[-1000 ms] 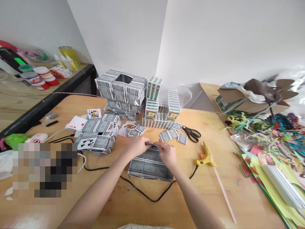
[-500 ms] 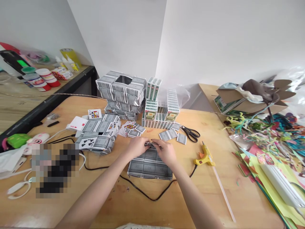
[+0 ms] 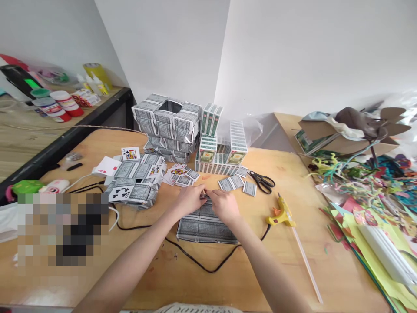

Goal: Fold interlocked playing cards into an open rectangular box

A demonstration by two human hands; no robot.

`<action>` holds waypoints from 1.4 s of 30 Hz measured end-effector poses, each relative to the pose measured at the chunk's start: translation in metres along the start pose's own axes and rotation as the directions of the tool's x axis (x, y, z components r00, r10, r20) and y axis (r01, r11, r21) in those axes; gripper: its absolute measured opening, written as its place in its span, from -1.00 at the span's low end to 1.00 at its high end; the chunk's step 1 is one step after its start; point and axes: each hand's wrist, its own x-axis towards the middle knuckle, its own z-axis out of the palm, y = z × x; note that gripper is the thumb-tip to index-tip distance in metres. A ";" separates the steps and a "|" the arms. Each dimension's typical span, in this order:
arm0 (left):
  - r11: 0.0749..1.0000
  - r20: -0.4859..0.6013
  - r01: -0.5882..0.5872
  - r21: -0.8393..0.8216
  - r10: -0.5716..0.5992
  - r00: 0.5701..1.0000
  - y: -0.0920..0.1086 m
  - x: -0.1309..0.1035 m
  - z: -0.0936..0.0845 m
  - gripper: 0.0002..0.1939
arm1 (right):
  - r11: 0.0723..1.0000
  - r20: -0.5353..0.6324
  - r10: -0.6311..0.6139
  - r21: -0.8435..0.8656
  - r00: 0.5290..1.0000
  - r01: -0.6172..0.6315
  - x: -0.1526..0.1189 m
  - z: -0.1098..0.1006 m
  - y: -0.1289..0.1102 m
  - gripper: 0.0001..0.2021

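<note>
The left hand [image 3: 190, 200] pinches a small grey piece [image 3: 204, 196], perhaps a bent card; the right hand [image 3: 226, 205] has its fingers curled over the same place, but whether they grip I cannot tell. The card-covered box [image 3: 206, 228] lies at six o'clock from the fingertips, partly under both hands. I judge it light and rather stiff, its card faces smooth, a little slippery and easy to dent, so it is better held by two opposite sides. Farther out, scissors [image 3: 264, 182] lie at two o'clock, a yellow glue gun [image 3: 282, 215] at three.
</note>
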 end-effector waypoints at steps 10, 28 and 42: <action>0.998 0.018 -0.023 -0.067 0.025 1.000 0.001 -0.001 -0.004 -0.86 | 0.998 -0.046 -0.055 -0.045 0.997 0.053 -0.003 0.001 -0.001 -0.67; 0.996 -0.001 -0.027 -0.088 0.027 1.000 0.000 -0.001 -0.001 -0.87 | 0.962 -0.007 0.153 0.231 0.988 -0.147 -0.005 -0.017 0.008 -0.79; 0.996 0.023 0.016 -0.088 -0.014 1.000 0.004 0.000 -0.004 -0.86 | 0.964 -0.109 0.214 0.183 0.971 -0.192 -0.009 0.001 0.002 -0.80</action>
